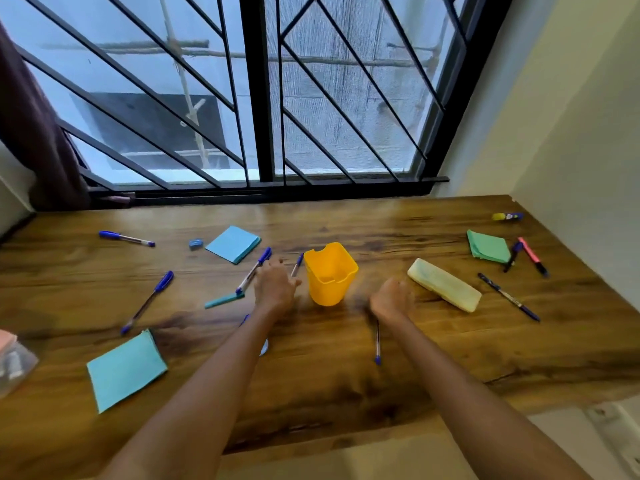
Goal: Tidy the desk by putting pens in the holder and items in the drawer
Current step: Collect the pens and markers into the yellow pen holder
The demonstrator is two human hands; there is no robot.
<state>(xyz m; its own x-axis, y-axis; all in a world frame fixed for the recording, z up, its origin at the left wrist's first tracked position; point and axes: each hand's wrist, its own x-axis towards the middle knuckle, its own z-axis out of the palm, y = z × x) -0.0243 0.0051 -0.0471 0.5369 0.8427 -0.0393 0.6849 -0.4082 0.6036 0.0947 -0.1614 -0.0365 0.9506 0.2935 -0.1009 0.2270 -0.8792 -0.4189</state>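
Observation:
A yellow pen holder [330,275] stands upright mid-desk, between my hands. My left hand [275,285] is just left of it, fingers curled round a blue pen [297,265] whose cap points up beside the holder's rim. My right hand [391,299] hovers to the right of the holder with curled fingers. Another blue pen [378,341] runs from under its wrist toward me; whether the hand holds that pen is unclear. Loose blue pens lie at the far left [126,238], at the left [147,301] and behind my left hand [254,270]. No drawer is in view.
On the wooden desk [311,393] lie a teal marker [224,300], blue sticky notes [233,244], a teal pad [126,368], a small blue sharpener [195,243], a pale yellow pencil case [444,285], a green pad [488,247], a pink highlighter [532,256], a dark pen [508,296] and a glue stick [507,216].

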